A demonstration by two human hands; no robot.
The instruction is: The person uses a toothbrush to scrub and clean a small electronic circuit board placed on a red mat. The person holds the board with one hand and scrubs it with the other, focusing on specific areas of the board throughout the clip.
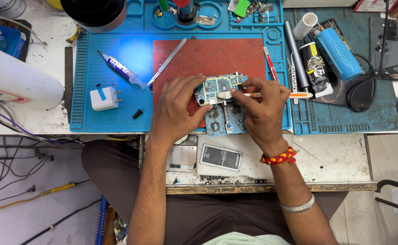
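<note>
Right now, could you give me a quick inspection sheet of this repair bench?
Surface: blue work mat with a red pad on it.
Job's things: circuit board steadied by the left hand; the right hand holds a small brush to it.
Clutter: syringe tube, white plug adapter, metal pry tool, phone battery.
Grippers: both hands closed on their items.
Cables: loose wires at left, black cord at right.
Surroundings: white bottle lying at left.

A flat black-and-white labelled battery [221,157] lies on the lower surface, beside a white card [182,158]. Up top, a syringe [122,69] with a dark blue label, and right, a black-labelled tube [316,69] by the blue tool.
</note>
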